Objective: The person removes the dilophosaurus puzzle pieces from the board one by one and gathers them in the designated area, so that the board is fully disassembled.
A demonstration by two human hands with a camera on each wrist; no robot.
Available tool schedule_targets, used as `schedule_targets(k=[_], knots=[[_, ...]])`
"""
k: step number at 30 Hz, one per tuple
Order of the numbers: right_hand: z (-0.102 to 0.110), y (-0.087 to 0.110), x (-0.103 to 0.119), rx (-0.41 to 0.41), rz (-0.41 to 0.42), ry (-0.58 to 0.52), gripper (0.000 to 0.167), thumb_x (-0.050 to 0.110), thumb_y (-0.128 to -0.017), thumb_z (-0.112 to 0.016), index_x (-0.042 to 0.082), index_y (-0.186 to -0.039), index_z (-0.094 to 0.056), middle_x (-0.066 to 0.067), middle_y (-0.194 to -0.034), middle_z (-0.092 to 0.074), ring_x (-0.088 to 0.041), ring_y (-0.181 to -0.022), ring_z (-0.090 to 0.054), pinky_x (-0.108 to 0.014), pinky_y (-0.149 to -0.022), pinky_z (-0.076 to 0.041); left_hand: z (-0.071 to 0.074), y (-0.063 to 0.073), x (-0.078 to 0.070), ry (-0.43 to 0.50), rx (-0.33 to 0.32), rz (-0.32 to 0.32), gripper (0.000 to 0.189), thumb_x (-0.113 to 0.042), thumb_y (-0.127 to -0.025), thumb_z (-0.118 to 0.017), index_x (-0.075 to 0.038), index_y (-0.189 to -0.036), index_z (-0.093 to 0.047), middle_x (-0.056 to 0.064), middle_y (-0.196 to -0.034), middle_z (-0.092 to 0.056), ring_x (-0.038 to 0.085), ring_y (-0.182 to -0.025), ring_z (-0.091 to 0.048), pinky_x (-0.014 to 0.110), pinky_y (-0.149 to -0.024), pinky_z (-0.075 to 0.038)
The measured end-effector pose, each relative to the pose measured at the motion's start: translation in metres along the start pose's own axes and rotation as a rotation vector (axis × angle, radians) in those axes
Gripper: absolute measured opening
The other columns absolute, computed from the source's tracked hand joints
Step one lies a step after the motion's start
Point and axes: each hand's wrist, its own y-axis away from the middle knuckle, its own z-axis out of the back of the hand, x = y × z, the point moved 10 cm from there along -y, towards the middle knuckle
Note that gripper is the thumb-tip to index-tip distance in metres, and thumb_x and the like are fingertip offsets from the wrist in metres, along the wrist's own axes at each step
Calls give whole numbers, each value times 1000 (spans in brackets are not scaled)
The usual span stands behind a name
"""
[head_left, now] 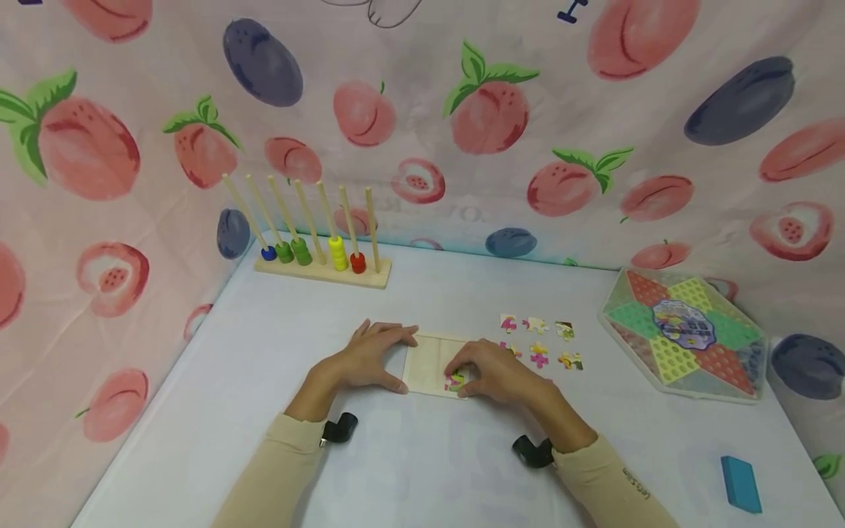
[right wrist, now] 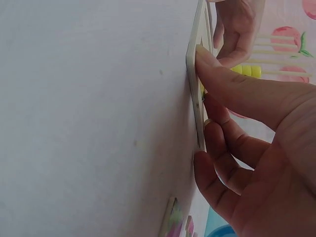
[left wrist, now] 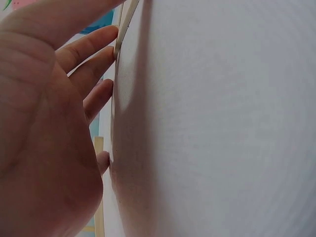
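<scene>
A small pale wooden puzzle tray (head_left: 423,361) lies flat on the white table in the head view. At its lower right corner sits a pink and green jigsaw piece (head_left: 454,381), partly covered by my right hand (head_left: 499,374). The right fingers are bent down onto that piece, with the thumb at the tray's lower edge. My left hand (head_left: 367,358) rests against the tray's left side, fingers spread, forefinger by the upper corner and thumb by the lower one. Its fingertips touch the tray edge in the left wrist view. Several loose jigsaw pieces (head_left: 538,355) lie right of the tray.
A wooden bead counter (head_left: 323,274) with upright pegs stands at the back left. To the right is a hexagonal game box (head_left: 686,330) with a coloured star. A blue block (head_left: 741,484) lies near the front right. Fruit-printed cloth (head_left: 422,110) hangs behind the table.
</scene>
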Motion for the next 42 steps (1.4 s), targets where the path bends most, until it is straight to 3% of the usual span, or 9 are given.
schedule_targets(k=[9,21,31,37,42], knots=[[-2,-1,-2,1,-15,-4,39,17,-79,-88,22,-116,-78,4,-116,-71,-13,-110,-60,-38,-99,-54,-1,1,1,-1,0,2,75,-39,-72,-93,-25,-138,-59,-8,-162,-45,25,-155,-28,62,-130,4],[1,2,3,-23,10,-56,34,16,-79,-88,22,-112,-80,6,-106,-64,-10,-92,-56,-18,-76,-52,-1,0,1,-14,-5,0,75,-39,-72,-93,-25,-138,-59,-8,-161,-45,25,-155,-29,63,-129,3],[1,6,3,-16,66,-143,35,13,-85,-82,16,-120,-77,4,-107,-73,-6,-83,-62,-16,-71,-55,-2,1,0,-7,-2,-10,73,-38,-72,-92,-25,-136,-60,-8,-162,-44,25,-155,-29,63,-129,3],[21,14,2,-70,88,-238,37,10,-88,-78,12,-125,-73,1,-109,-70,-5,-86,-67,-17,-76,-59,-2,1,1,-3,-3,-7,74,-39,-72,-93,-25,-136,-60,-9,-162,-43,25,-155,-29,63,-129,4],[48,27,1,-164,160,-260,38,-1,-88,-71,6,-125,-73,-5,-110,-70,-6,-79,-62,-20,-65,-57,-1,1,1,3,-7,-12,74,-37,-71,-93,-25,-136,-60,-9,-162,-43,25,-155,-29,63,-129,4]])
